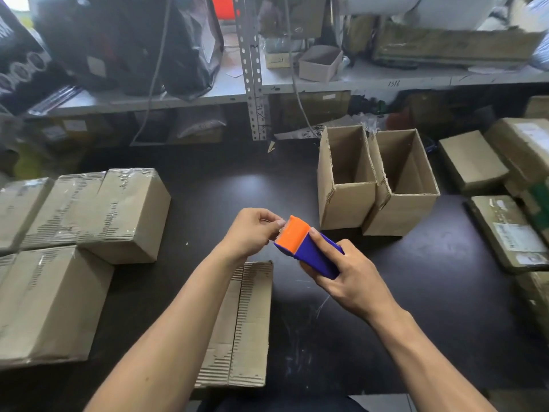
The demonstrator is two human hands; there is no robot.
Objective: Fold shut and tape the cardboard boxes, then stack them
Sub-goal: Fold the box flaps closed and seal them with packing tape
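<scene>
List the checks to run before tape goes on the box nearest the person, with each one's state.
1. Dispenser held: ok, right hand grips it.
2. Tape end free: cannot tell; left hand fingers pinch at the orange cutter end, no tape visible.
3. Near box flaps shut: ok, they lie flat.
4. Seam untaped: ok, no tape seen on it.
5. Box steadied: not ok, neither hand touches it.
6. Open boxes left: not ok, two stand unfolded.

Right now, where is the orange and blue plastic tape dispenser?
Centre of the head view: the right hand grips the orange and blue plastic tape dispenser; the left hand pinches its front edge.
</scene>
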